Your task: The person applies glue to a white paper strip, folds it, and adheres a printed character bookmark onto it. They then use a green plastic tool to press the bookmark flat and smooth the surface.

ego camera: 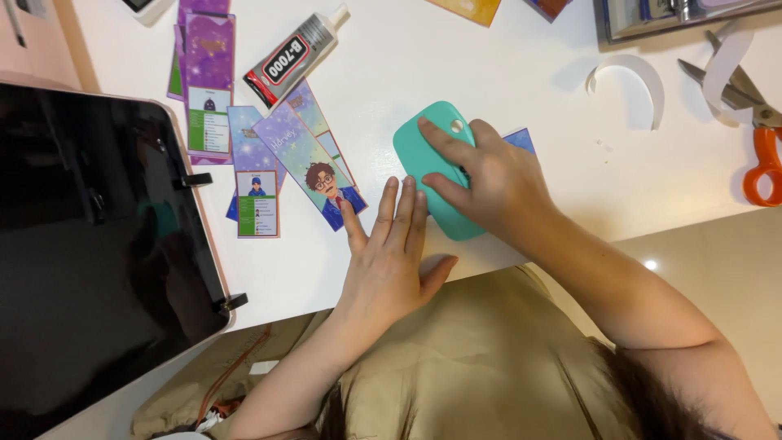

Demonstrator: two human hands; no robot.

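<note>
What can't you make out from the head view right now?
- Card under the teal scraper: only a blue corner shows; the scraper and right hand cover the rest.
- Scissors: cut off by the right edge, blades partly under a white strip.
- Tablet: screen dark, cut off left.
- Left hand: palm hidden, flat on the table.

A scraper lies on the table near its near edge, under the right hand, which presses on it from the right. The left hand rests flat on the table just left of the scraper, fingertips beside it. A card's corner shows from under the right hand. Left of the hands lie several bookmarks, with a glue tube farther off, lying partly on them. A tablet fills the left side. Scissors lie at the far right, a paper strip left of them.
</note>
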